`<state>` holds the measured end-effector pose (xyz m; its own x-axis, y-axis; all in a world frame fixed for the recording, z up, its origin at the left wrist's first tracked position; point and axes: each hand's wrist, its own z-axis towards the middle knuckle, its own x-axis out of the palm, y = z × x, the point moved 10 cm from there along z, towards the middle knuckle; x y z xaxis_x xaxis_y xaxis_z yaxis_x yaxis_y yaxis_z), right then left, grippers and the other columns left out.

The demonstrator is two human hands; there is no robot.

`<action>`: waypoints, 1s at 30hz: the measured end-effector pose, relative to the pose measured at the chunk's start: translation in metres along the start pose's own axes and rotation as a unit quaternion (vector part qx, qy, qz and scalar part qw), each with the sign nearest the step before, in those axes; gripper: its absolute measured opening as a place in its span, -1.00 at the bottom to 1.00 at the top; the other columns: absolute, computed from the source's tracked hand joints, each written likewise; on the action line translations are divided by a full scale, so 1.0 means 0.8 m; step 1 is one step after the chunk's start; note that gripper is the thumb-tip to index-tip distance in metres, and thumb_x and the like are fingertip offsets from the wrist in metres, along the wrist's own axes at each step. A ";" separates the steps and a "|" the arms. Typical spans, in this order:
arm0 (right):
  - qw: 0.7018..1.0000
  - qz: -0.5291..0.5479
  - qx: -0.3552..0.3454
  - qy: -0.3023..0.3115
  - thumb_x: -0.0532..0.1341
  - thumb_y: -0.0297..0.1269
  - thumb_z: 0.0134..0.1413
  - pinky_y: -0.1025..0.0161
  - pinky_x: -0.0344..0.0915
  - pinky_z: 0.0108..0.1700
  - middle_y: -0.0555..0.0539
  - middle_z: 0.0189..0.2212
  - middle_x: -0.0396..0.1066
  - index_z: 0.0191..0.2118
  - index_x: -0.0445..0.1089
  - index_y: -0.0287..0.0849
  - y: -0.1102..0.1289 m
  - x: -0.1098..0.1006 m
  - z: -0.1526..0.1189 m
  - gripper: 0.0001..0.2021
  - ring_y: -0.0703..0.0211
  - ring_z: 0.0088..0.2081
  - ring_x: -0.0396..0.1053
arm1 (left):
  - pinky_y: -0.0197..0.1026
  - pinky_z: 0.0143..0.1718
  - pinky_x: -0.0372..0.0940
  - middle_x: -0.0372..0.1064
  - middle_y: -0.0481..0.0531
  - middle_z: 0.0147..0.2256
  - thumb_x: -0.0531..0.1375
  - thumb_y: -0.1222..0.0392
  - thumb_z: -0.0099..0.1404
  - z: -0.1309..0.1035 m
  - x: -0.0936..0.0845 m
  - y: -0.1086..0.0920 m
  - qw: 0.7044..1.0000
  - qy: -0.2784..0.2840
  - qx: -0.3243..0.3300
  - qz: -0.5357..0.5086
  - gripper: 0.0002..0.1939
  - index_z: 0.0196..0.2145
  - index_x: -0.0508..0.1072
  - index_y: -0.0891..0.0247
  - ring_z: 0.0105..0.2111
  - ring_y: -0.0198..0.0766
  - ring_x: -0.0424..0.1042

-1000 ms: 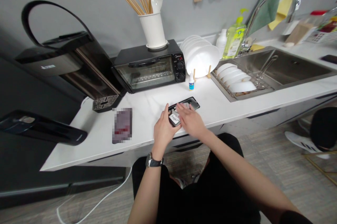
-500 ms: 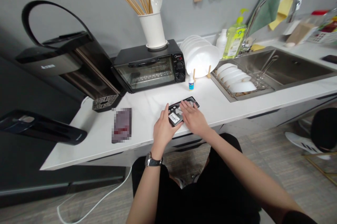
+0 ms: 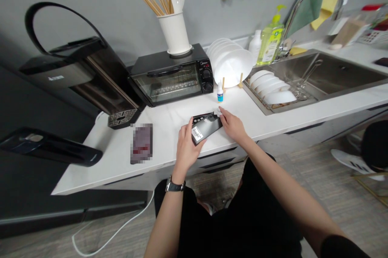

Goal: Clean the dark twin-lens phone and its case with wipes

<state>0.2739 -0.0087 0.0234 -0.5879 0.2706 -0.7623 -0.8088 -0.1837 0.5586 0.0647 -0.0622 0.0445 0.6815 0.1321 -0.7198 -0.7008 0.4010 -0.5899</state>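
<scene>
A dark phone (image 3: pixel 209 129) with a white barcode label lies near the counter's front edge, its camera side up. My left hand (image 3: pixel 188 145) grips its left end, thumb along the near edge and fingers on the far side. At the upper right corner of the phone, my right hand (image 3: pixel 232 124) pinches a small crumpled white tissue (image 3: pixel 217 111). Just behind, a small white spray bottle (image 3: pixel 220 93) with a blue label stands upright.
On the white counter (image 3: pixel 169 120) lies a pixelated dark item (image 3: pixel 142 143) to the left. A black toaster oven (image 3: pixel 172 78), a dark drinks machine (image 3: pixel 100 76), upright plates (image 3: pixel 232 66) and a sink (image 3: pixel 336 74) with bowls (image 3: pixel 273 88) surround the spot.
My right hand has gone from lying flat over the phone to pinching the tissue at its upper right corner. More of the phone's back shows. My left hand still holds the left end.
</scene>
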 end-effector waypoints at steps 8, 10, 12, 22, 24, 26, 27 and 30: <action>0.998 0.040 0.030 -0.037 -0.13 -0.08 0.50 0.14 0.40 -0.15 -0.13 -0.26 0.62 0.13 0.46 -0.12 0.000 -0.016 -0.001 -0.52 -0.08 -0.25 0.57 | -0.03 0.26 0.29 0.17 0.19 0.28 0.23 0.29 0.35 -0.008 0.000 0.005 0.998 -0.002 -0.019 -0.058 -0.07 0.49 -0.19 0.01 0.25 -0.06 0.34; 0.994 0.085 0.007 -0.069 -0.17 -0.07 0.50 0.16 0.39 -0.14 -0.13 -0.25 0.60 0.13 0.44 -0.15 0.008 -0.028 -0.007 -0.49 -0.04 -0.25 0.55 | -0.04 0.20 0.35 0.28 0.19 0.27 0.22 0.26 0.37 -0.009 0.003 0.008 0.996 0.007 -0.030 -0.082 -0.07 0.50 -0.22 0.04 0.19 -0.08 0.42; 0.989 0.118 -0.024 -0.090 -0.18 -0.07 0.50 0.16 0.39 -0.05 -0.16 -0.12 0.59 0.16 0.41 -0.18 0.018 -0.037 -0.013 -0.49 -0.02 -0.14 0.54 | -0.09 0.07 0.43 0.42 0.16 0.17 0.23 0.24 0.38 -0.010 0.006 0.013 0.994 0.019 -0.051 -0.100 -0.07 0.49 -0.23 0.05 0.04 -0.12 0.53; 0.985 0.039 -0.139 -0.096 -0.08 -0.32 0.45 -0.18 -0.02 0.44 -0.16 0.14 0.47 0.20 0.41 -0.11 0.089 -0.030 -0.047 -0.58 -0.07 0.33 0.20 | -0.18 -0.20 0.44 0.60 0.02 -0.16 0.24 0.11 0.39 -0.010 0.019 0.020 0.996 0.057 -0.054 -0.046 -0.58 0.18 0.37 0.10 -0.25 -0.15 0.59; 0.980 0.019 -0.191 -0.056 -0.05 -0.35 0.44 -0.21 -0.14 0.47 -0.13 0.15 0.47 0.24 0.39 -0.09 0.121 -0.015 -0.061 -0.58 -0.04 0.32 0.21 | -0.17 -0.21 0.43 0.60 0.03 -0.22 0.22 0.13 0.38 -0.010 0.022 0.023 0.997 0.062 -0.052 -0.017 -0.69 0.06 0.45 0.16 -0.27 -0.13 0.59; 0.966 0.010 -0.260 -0.006 -0.02 -0.36 0.44 -0.17 -0.13 0.48 -0.11 0.17 0.46 0.27 0.36 -0.08 0.157 0.003 -0.079 -0.58 0.00 0.27 0.27 | -0.15 -0.20 0.42 0.60 0.09 -0.27 0.18 0.26 0.35 -0.010 0.028 0.026 0.996 0.077 -0.040 0.029 -0.80 -0.10 0.52 0.23 -0.28 -0.10 0.58; 0.956 0.004 -0.293 0.015 -0.01 -0.36 0.44 -0.14 -0.10 0.48 -0.11 0.19 0.45 0.28 0.34 -0.08 0.171 0.010 -0.089 -0.58 0.01 0.27 0.28 | -0.13 -0.19 0.43 0.60 0.13 -0.27 0.16 0.33 0.32 -0.010 0.030 0.026 0.995 0.084 -0.029 0.053 -0.81 -0.16 0.54 0.26 -0.26 -0.08 0.58; 0.935 -0.022 -0.351 0.043 0.01 -0.34 0.43 -0.07 -0.01 0.45 -0.14 0.22 0.42 0.31 0.32 -0.12 0.188 0.021 -0.103 -0.58 0.00 0.25 0.28 | -0.10 -0.14 0.43 0.61 0.20 -0.23 0.13 0.42 0.26 -0.010 0.033 0.024 0.992 0.094 -0.006 0.089 -0.78 -0.26 0.57 0.29 -0.21 -0.04 0.59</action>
<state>0.1415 -0.1094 0.0676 -0.5281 0.2221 -0.8197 -0.6224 -0.7578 0.1957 0.0675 -0.0581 0.0107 0.4963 0.0289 -0.8677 -0.8099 0.3754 -0.4507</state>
